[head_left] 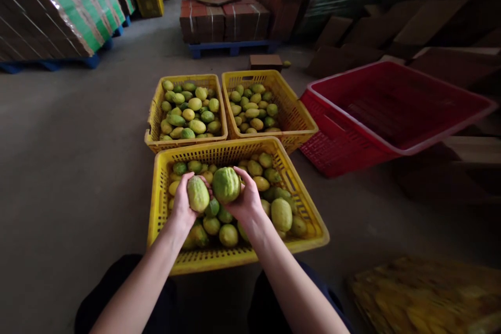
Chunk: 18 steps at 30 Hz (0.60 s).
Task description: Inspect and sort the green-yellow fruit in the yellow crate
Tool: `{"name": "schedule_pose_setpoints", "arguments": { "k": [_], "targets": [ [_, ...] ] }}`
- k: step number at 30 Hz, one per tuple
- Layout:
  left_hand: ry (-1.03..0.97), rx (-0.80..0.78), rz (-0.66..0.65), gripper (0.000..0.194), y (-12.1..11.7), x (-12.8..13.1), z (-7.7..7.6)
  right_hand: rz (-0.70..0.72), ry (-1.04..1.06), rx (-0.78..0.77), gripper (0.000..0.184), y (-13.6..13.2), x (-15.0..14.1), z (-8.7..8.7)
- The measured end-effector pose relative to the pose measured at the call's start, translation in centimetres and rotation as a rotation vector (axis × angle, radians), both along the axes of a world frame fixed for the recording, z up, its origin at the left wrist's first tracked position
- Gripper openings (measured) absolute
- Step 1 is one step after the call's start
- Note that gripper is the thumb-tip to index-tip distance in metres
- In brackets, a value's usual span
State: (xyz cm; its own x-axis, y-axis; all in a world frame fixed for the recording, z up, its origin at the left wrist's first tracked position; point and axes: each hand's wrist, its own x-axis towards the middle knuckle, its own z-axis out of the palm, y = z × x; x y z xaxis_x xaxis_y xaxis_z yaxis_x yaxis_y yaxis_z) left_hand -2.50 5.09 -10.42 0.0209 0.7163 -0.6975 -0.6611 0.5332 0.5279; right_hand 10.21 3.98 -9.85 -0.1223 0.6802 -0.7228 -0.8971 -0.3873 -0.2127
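Note:
My left hand [182, 201] grips a yellow-green lemon [198, 194]. My right hand [246, 199] grips a greener, rounder lemon [226, 185]. Both fruits are held side by side, close together, above the near yellow crate [158, 195]. That crate holds several green and yellow lemons [282, 214]. Two more yellow crates stand just beyond it, the left one [153, 120] heaped with lemons, the right one [295, 109] partly filled.
A red crate [336, 141] lies tilted to the right, with nothing in it. Stacked cardboard on blue pallets [230, 48] stands behind and at the far left [58, 10]. Folded brown boxes [426, 21] pile up at the right. Something yellow and blurred [426, 292] sits at the lower right.

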Motion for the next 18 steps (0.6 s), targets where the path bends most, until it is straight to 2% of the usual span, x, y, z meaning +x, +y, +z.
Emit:
{"name": "schedule_pose_setpoints", "arguments": {
  "k": [8, 15, 18],
  "targets": [
    [-0.014, -0.023, 0.001, 0.025, 0.05, 0.06, -0.69, -0.010, 0.027, 0.041, 0.013, -0.05, 0.08, -0.10],
    [-0.092, -0.092, -0.024, 0.024, 0.17, 0.06, -0.51, -0.022, 0.013, 0.055, 0.014, 0.01, 0.28, -0.33],
    [-0.180, -0.130, 0.057, 0.017, 0.55, -0.51, -0.54, -0.029, -0.023, 0.072, 0.013, -0.15, 0.45, -0.13]
  ]
}}
